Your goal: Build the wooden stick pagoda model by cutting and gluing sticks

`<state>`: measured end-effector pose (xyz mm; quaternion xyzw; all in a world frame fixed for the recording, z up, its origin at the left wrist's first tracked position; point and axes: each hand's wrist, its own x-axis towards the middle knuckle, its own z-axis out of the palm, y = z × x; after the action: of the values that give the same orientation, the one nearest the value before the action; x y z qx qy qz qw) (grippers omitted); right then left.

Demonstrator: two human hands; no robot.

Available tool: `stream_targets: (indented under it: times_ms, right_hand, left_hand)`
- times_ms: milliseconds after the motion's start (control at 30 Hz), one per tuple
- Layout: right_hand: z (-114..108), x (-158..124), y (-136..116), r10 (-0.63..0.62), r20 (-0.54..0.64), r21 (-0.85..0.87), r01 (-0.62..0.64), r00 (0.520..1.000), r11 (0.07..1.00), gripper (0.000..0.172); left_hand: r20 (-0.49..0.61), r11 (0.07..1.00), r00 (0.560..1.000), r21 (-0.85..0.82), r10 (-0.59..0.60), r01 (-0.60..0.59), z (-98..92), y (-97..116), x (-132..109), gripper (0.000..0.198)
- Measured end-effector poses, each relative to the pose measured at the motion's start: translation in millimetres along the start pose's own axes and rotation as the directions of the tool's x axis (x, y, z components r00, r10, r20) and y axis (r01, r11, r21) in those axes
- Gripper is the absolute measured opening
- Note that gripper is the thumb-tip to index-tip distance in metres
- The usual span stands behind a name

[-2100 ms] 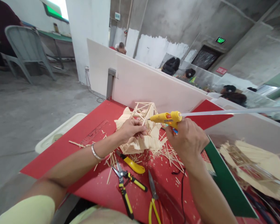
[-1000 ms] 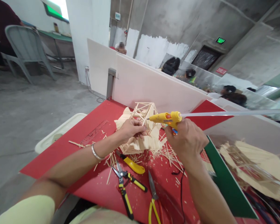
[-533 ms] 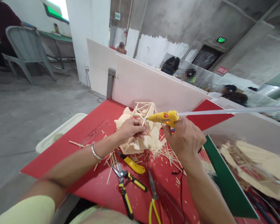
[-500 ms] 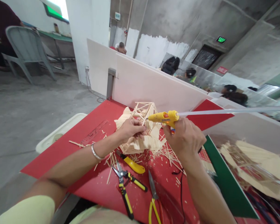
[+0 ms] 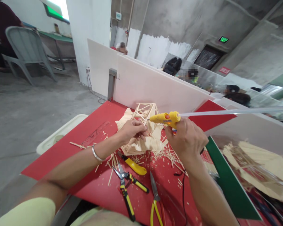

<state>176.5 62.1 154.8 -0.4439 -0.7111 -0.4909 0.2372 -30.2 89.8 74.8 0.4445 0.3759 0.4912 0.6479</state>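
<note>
My right hand [image 5: 187,136] is wrapped around a yellow hot glue gun [image 5: 163,118], with a long clear glue stick [image 5: 226,112] running out of its back. The nozzle points left and meets, or nearly meets, a framework of thin wooden sticks [image 5: 153,108]. At the framework's near left side, my left hand [image 5: 131,129] has its thumb and fingers pinched on a thin wooden stick [image 5: 145,123] just below the nozzle. Whether that stick is joined to the frame I cannot tell. Ribbed wooden panels [image 5: 148,143] lie around and under the hands.
On the red tabletop [image 5: 94,175] lie a yellow-handled knife [image 5: 135,166], shears [image 5: 124,179], pliers [image 5: 155,196] and scattered sticks [image 5: 171,157]. A black cord [image 5: 183,194] runs near my right forearm. Behind stands a white partition [image 5: 155,81]; a green board [image 5: 233,185] is at the right.
</note>
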Motion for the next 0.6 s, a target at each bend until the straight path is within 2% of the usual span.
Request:
stream_targets:
  times_ms: [600]
  right_hand:
    - [0.7,0.2,-0.1,-0.008,-0.020,-0.035,0.007,1.000,0.999,0.016]
  left_hand:
    - [0.006,0.999,1.000,0.035,0.000,-0.001,-0.1,0.0,0.2,0.021]
